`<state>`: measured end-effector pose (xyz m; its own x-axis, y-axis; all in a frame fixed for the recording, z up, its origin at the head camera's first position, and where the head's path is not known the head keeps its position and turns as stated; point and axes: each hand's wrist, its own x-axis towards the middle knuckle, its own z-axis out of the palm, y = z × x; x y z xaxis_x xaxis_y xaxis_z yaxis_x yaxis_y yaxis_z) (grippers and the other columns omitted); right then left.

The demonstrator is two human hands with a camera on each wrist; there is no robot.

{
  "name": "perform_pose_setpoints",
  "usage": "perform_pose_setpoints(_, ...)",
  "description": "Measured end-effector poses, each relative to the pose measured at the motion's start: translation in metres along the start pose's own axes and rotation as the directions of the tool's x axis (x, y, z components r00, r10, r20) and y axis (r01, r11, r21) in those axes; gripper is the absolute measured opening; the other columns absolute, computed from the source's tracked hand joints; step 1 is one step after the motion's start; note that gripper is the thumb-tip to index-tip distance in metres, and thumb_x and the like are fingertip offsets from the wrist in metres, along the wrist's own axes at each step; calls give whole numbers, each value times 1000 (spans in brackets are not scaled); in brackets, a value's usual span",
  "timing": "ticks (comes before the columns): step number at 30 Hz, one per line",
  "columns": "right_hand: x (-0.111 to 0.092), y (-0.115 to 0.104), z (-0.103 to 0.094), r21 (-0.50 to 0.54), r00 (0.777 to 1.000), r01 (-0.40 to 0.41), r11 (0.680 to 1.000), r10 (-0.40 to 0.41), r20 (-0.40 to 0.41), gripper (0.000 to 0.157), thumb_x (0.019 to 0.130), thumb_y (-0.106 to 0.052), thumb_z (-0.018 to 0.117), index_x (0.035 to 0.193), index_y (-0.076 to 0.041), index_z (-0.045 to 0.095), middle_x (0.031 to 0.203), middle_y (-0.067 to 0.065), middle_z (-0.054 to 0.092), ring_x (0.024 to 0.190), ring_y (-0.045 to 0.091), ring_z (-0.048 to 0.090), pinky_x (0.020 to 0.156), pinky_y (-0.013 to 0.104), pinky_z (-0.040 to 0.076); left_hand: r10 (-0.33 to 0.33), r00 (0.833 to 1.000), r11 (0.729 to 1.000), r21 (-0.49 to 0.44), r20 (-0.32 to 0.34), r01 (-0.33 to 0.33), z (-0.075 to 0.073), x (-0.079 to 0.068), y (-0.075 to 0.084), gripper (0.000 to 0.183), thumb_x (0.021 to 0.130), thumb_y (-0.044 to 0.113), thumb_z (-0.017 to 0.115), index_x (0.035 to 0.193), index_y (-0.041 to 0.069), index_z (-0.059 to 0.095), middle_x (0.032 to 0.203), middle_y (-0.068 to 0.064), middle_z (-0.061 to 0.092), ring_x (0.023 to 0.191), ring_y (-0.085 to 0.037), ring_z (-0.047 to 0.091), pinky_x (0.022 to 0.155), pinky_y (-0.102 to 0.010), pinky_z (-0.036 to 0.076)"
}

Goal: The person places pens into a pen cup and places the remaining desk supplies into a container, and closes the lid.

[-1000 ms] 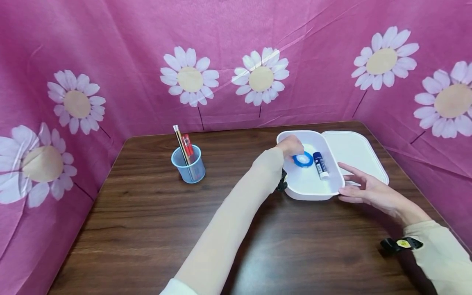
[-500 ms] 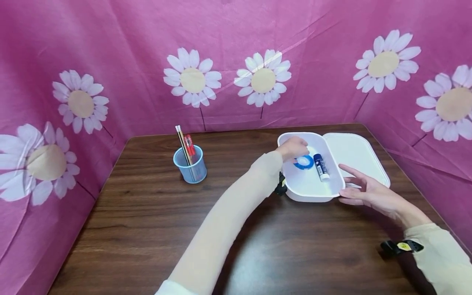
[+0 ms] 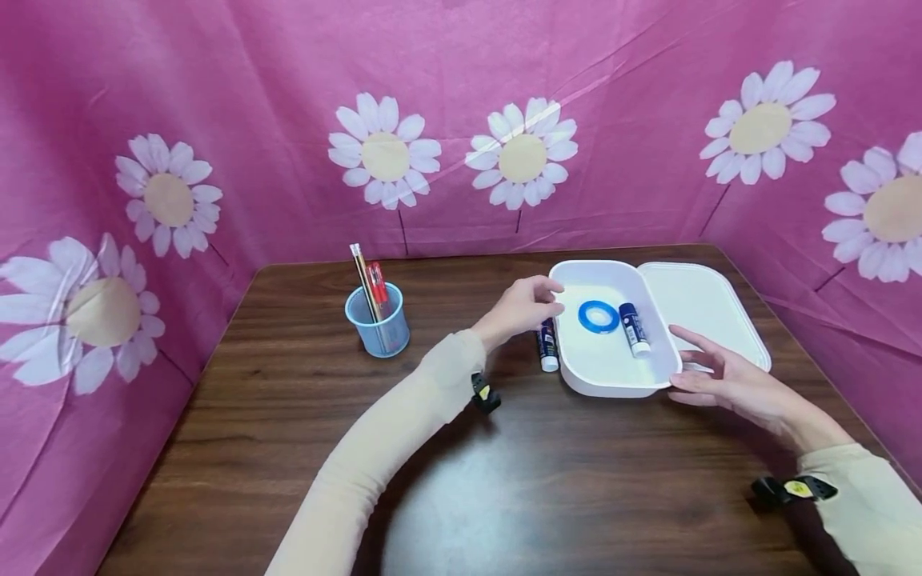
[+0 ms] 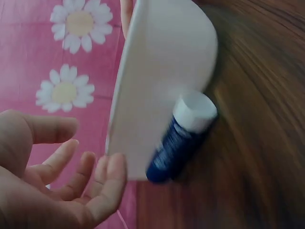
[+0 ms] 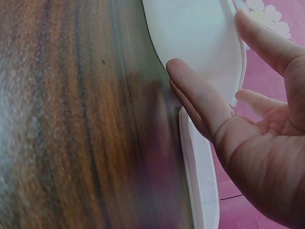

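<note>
A white plastic box (image 3: 612, 368) holds a blue tape roll (image 3: 599, 317) and a blue glue stick with a white end (image 3: 635, 330). Just outside its left wall, my left hand (image 3: 520, 310) holds nothing; its fingers are loosely bent, with the tips right at the rim. Below that hand, a second blue glue stick (image 4: 178, 140) lies on the table against the box's wall, partly hidden in the head view. My right hand (image 3: 735, 384) rests its spread, mostly straight fingers at the box's front right corner, and in the right wrist view they lie along the white wall (image 5: 200, 33).
A white lid (image 3: 706, 308) lies to the right of the box. Towards the back left of the wooden table (image 3: 504, 480) stands a light blue mesh pen cup (image 3: 383, 332) with pencils (image 3: 365, 280) and a red item (image 3: 378, 282). A pink flowered cloth (image 3: 446, 48) hangs around the table.
My left hand has come out of the box to the left, uncovering the tape roll and the glue stick outside the wall. The right hand stays at the corner. The head view has shifted slightly.
</note>
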<state>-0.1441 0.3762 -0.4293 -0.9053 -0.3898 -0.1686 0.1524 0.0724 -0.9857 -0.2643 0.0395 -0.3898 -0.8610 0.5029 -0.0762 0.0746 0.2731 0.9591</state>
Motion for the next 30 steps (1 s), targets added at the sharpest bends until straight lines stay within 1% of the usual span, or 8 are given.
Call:
perform_pose_setpoints(2, -1, 0, -1, -8, 1000, 7, 1000, -7, 6, 84, 99, 9, 55, 164, -14, 7, 135, 11, 44, 109, 24, 68, 91, 51, 54, -59, 998, 997, -45, 6, 60, -7, -4, -9, 41, 98, 14, 69, 137, 5, 58, 125, -14, 60, 106, -22, 62, 87, -46, 59)
perform_pose_setpoints(3, -1, 0, -1, -13, 1000, 6, 1000, -6, 6, 84, 100, 9, 55, 164, -15, 7, 135, 11, 44, 109, 24, 68, 91, 51, 54, -100, 995, 992, -74, 13, 100, -10, -5, -13, 45, 98, 14, 70, 140, 5, 56, 131, -16, 57, 111, -26, 62, 87, -47, 59)
perform_pose_setpoints(6, -2, -1, -3, -25, 1000, 5, 1000, -5, 7, 83, 100, 8, 54, 164, -16, 7, 135, 11, 43, 108, 23, 68, 91, 51, 54, -201, 978, 962, -178, 58, 208, -16, -10, -22, 54, 97, 14, 71, 145, 6, 49, 142, -18, 49, 121, -35, 58, 88, -48, 59)
perform_pose_setpoints(11, -4, -2, -5, -68, 1000, -5, 998, 5, -5, 81, 102, 5, 54, 164, -19, 8, 136, 11, 42, 108, 23, 68, 91, 51, 54, -268, 952, 915, -271, 149, 300, -19, -16, -33, 58, 98, 15, 70, 148, 7, 44, 139, -17, 55, 122, -38, 59, 84, -48, 60)
perform_pose_setpoints(18, -5, -1, -5, -72, 1000, 1, 997, 0, 2, 82, 102, 6, 53, 164, -19, 8, 135, 9, 45, 108, 22, 68, 91, 52, 54, -307, 929, 877, -317, 208, 361, -12, -18, -41, 56, 97, 16, 71, 146, 8, 45, 122, -14, 67, 107, -32, 68, 80, -46, 62)
perform_pose_setpoints(21, -4, -1, -4, -58, 1000, -6, 998, 6, 2, 82, 102, 6, 54, 164, -20, 8, 138, 13, 40, 108, 23, 68, 91, 53, 54, -310, 928, 877, -317, 205, 362, -7, -19, -40, 57, 96, 15, 72, 146, 8, 45, 115, -12, 68, 102, -30, 69, 79, -46, 62)
perform_pose_setpoints(26, -2, -1, -2, -47, 1000, -21, 999, 20, -9, 84, 102, 5, 54, 165, -25, 8, 144, 24, 19, 107, 22, 68, 90, 52, 54, -301, 935, 882, -318, 187, 347, 1, -20, -38, 62, 95, 12, 72, 148, 7, 40, 112, -10, 68, 100, -28, 70, 77, -46, 62)
perform_pose_setpoints(30, 0, -1, -2, -37, 1000, -9, 999, 9, 6, 83, 102, 6, 53, 165, -24, 7, 142, 24, 21, 107, 22, 68, 91, 52, 54, -311, 937, 878, -328, 160, 348, 5, -20, -39, 66, 94, 10, 73, 149, 8, 36, 110, -8, 67, 96, -28, 70, 76, -45, 62)
